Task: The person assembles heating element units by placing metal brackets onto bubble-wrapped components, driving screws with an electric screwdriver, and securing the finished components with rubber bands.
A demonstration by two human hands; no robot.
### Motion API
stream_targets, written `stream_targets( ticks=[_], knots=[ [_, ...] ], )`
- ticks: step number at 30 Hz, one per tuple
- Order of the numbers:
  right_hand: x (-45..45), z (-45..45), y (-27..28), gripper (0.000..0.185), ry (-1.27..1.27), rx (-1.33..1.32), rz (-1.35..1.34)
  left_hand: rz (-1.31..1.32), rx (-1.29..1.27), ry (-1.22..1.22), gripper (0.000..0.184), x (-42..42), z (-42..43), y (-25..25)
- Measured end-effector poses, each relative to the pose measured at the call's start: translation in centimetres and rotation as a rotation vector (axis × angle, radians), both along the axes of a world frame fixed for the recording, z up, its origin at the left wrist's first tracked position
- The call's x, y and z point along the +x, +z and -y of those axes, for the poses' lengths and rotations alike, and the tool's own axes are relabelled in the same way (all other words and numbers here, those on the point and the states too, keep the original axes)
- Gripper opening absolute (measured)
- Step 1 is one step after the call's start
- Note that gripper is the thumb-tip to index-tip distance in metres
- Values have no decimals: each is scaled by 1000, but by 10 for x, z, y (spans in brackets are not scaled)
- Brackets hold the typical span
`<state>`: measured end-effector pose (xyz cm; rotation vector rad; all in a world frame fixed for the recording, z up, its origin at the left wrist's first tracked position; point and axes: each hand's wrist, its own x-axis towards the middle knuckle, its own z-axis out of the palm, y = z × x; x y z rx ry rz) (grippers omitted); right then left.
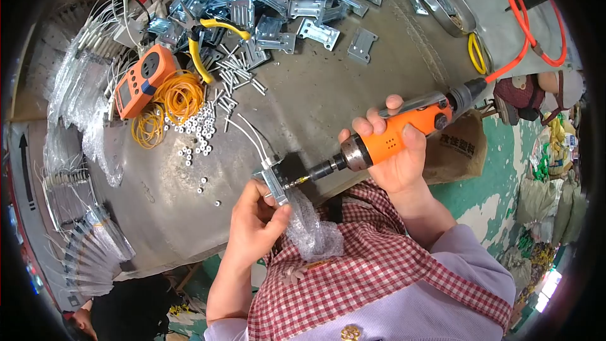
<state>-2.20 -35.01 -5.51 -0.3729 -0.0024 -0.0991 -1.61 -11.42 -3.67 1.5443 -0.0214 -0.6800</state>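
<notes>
My right hand (404, 158) is wrapped round an orange electric screwdriver (394, 141), with a red cord running off its back end. The screwdriver's bit (300, 180) points left and its tip meets the side of a small metal bracket (274, 186). My left hand (255, 218) pinches this bracket between thumb and fingers near the table's front edge. Two white wires (252, 136) come out of the bracket's top. Bubble wrap (312, 233) hangs from its lower side, over the checked apron. Whether a screw sits at the bit's tip is too small to tell.
Metal brackets (268, 3) lie heaped at the back, beside yellow-handled pliers (203, 57), metal pins (237, 72) and white washers (199, 126). Left are rubber bands (180, 98), an orange meter (145, 82) and bubble-wrapped wired parts (79, 107). A metal dish (445, 6) stands back right.
</notes>
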Motion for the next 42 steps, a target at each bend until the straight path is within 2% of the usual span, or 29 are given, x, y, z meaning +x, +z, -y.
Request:
stream_targets(
  ticks=[1, 4, 6, 8, 9, 11, 18, 25, 27, 28, 30, 31, 32, 35, 36, 38, 39, 40, 42],
  knots=[
    [1, 0, -1, 36, 10, 1, 8, 8, 1, 10, 20, 3, -1, 1],
    [1, -2, -7, 35, 27, 22, -26, 477, 450, -319, 21, 27, -10, 18],
    [-1, -3, -11, 35, -11, 47, -56, 698, 416, -196, 10, 44, -25, 5],
    [-2, -4, -10, 36, -11, 45, -61, 929, 706, 61, 5, 67, -19, 8],
    [-2, -4, -10, 36, -15, 43, -63, 928, 709, 67, 5, 77, -17, 5],
    [-3, -3, -9, 36, -17, 37, -57, 1270, 937, -56, 12, 91, -17, -5],
    [-4, -2, -10, 37, -15, 17, -47, 1212, 937, -215, 20, 51, -34, -6],
    [-3, -2, -9, 37, -8, 26, -51, 1208, 900, -182, 19, 55, -31, -3],
    [-3, -2, -9, 37, -12, 22, -47, 965, 687, -64, 13, 48, -31, -4],
    [-3, -2, -9, 37, -12, 22, -42, 958, 683, -69, 13, 41, -30, -3],
    [-3, -2, -10, 37, -13, 19, -41, 204, 172, 249, 10, 23, -28, 1],
    [-3, -2, -11, 37, -9, 18, -34, 168, 14, 246, 12, 17, -29, -1],
    [-2, -3, -11, 37, -7, 20, -37, 165, 16, 247, 12, 13, -30, -3],
    [-2, -3, -11, 36, -9, 16, -56, -63, -267, 323, 11, 5, -28, -12],
    [-2, -3, -11, 36, -9, 27, -60, -67, -269, 324, 11, 4, -27, -14],
    [-3, -3, -10, 36, -4, 35, -67, 280, 86, 392, 9, 4, -23, -18],
    [-3, -4, -10, 36, -16, 24, -80, 591, 394, 372, 9, 9, -26, -19],
    [-2, -4, -10, 37, -25, 12, -90, 590, 395, 383, 9, 11, -27, -17],
    [-3, -3, -7, 37, -15, 3, -103, 812, 655, 182, 12, 12, -31, -10]
  ],
)
